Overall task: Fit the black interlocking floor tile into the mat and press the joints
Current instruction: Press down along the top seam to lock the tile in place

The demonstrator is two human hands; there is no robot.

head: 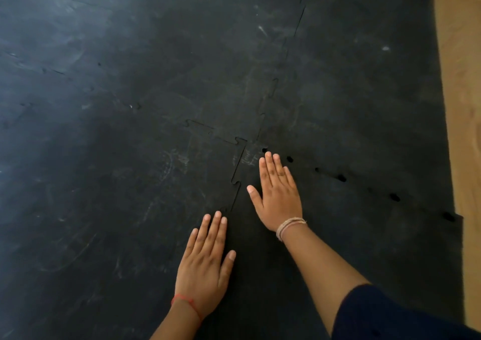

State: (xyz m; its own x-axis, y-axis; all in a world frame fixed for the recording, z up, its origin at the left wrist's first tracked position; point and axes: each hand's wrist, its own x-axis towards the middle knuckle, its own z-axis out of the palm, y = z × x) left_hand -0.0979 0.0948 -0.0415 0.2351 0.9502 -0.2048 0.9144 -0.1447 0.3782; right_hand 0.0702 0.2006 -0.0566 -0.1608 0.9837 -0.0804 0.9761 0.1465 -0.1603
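Note:
The black interlocking floor tile [364,248] lies at the lower right of the black mat [130,79]. My left hand [204,259] rests flat, palm down, across the tile's left joint [238,181]. My right hand [277,194] lies flat on the tile near its far left corner, fingertips close to the far joint. Along that far joint several dark gaps [342,178] show between the tabs, running to the right edge. Neither hand holds anything.
Scuffed, chalk-marked mat tiles cover the floor to the left and ahead, with puzzle seams [273,90] between them. A strip of light wooden floor [463,105] runs along the right side. A dark sleeve [390,319] covers my right upper arm.

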